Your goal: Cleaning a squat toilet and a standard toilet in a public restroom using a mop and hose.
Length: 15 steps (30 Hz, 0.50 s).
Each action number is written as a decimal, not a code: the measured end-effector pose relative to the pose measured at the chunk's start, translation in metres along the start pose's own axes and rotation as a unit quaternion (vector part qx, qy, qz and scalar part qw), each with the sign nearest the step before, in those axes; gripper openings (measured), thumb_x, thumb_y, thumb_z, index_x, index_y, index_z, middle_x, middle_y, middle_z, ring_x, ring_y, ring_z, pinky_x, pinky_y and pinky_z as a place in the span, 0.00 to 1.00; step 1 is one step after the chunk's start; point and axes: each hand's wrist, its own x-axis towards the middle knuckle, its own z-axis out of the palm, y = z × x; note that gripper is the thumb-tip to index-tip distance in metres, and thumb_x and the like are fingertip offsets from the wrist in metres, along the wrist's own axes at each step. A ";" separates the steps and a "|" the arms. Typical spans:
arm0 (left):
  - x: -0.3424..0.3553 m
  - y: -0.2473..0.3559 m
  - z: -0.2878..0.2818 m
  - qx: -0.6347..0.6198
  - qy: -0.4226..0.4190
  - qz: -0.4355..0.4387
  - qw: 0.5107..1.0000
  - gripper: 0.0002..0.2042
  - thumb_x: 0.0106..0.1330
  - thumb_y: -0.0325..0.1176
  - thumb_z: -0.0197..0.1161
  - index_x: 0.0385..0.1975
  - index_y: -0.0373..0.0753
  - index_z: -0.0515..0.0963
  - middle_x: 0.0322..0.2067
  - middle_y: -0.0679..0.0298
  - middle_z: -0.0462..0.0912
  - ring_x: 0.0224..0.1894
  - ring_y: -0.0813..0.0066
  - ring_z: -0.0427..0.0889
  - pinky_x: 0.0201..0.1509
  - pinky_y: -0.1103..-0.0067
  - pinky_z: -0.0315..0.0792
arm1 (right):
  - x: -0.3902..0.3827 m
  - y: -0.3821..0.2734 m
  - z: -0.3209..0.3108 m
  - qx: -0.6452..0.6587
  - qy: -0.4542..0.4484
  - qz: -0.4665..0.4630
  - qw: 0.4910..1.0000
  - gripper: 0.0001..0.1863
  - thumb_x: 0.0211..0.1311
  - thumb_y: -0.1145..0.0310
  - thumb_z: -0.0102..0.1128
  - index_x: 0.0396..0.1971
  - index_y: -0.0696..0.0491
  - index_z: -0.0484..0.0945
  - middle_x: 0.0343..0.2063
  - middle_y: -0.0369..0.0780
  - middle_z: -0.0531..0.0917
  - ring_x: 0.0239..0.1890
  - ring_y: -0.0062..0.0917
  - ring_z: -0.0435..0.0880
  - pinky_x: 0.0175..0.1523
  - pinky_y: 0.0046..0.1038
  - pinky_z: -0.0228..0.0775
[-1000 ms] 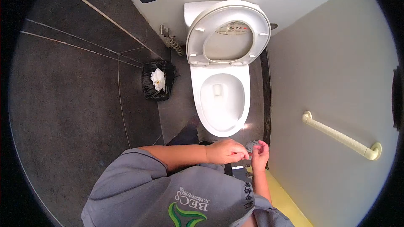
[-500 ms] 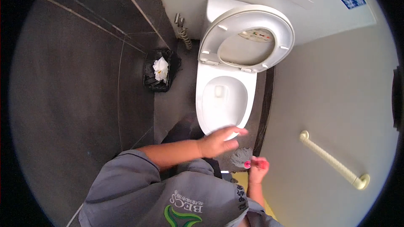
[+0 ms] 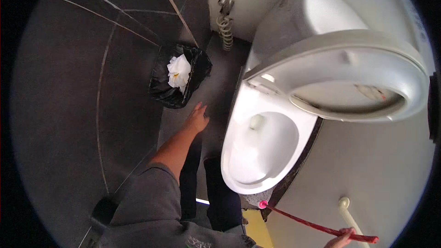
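Observation:
My left hand (image 3: 198,119) reaches forward and down, fingers stretched out and nothing in them, just short of a waste bin (image 3: 161,93) lined with a black bag. Crumpled white paper (image 3: 178,70) lies in the bin. At the lower right, my right hand (image 3: 341,239) is closed around the red handle of a mop (image 3: 305,222). Its pink joint and grey head (image 3: 257,198) sit on the floor by the front of the toilet bowl (image 3: 229,174). The toilet's seat and lid (image 3: 330,50) are raised.
A coiled hose with a metal fitting (image 3: 225,27) hangs on the wall between bin and toilet. A pale grab bar (image 3: 345,211) is fixed to the right wall. Something yellow (image 3: 256,227) lies on the floor near my legs. Dark tiled wall (image 3: 64,110) stands on the left.
My left hand has moved from in front of the toilet bowl left toward the bin. My right hand has shifted right, and the mop's handle now shows at full slant. The view has moved closer.

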 end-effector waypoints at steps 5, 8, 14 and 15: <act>0.094 -0.028 0.043 -0.004 -0.046 -0.067 0.997 0.28 0.55 0.37 0.55 0.56 0.39 0.58 0.60 0.57 0.51 0.62 0.60 0.52 0.62 0.71 0.54 | 0.020 -0.007 0.034 -0.055 0.100 0.075 0.991 0.10 0.48 0.69 0.52 0.16 0.53 0.61 0.11 0.37 0.66 0.14 0.24 0.65 0.20 0.25 0.57; 0.139 -0.050 0.076 0.080 -0.042 -0.040 0.995 0.28 0.56 0.40 0.54 0.57 0.38 0.58 0.60 0.58 0.50 0.62 0.60 0.50 0.63 0.73 0.50 | 0.034 0.005 0.034 -0.056 0.166 0.088 0.981 0.12 0.49 0.70 0.51 0.13 0.52 0.60 0.09 0.36 0.64 0.11 0.24 0.63 0.20 0.25 0.56; 0.218 -0.099 0.118 0.454 -0.156 0.074 0.874 0.29 0.56 0.38 0.54 0.57 0.35 0.57 0.61 0.59 0.49 0.63 0.65 0.49 0.66 0.73 0.45 | 0.035 0.013 0.040 -0.087 0.158 0.118 0.977 0.17 0.54 0.63 0.47 0.09 0.46 0.57 0.06 0.33 0.61 0.11 0.21 0.62 0.21 0.25 0.54; 0.230 -0.111 0.128 0.313 -0.072 0.023 0.947 0.27 0.56 0.36 0.52 0.56 0.35 0.57 0.60 0.59 0.50 0.62 0.65 0.50 0.65 0.73 0.48 | 0.034 0.012 0.043 -0.097 0.147 0.116 0.978 0.17 0.54 0.63 0.47 0.09 0.47 0.57 0.07 0.33 0.62 0.12 0.21 0.62 0.23 0.24 0.55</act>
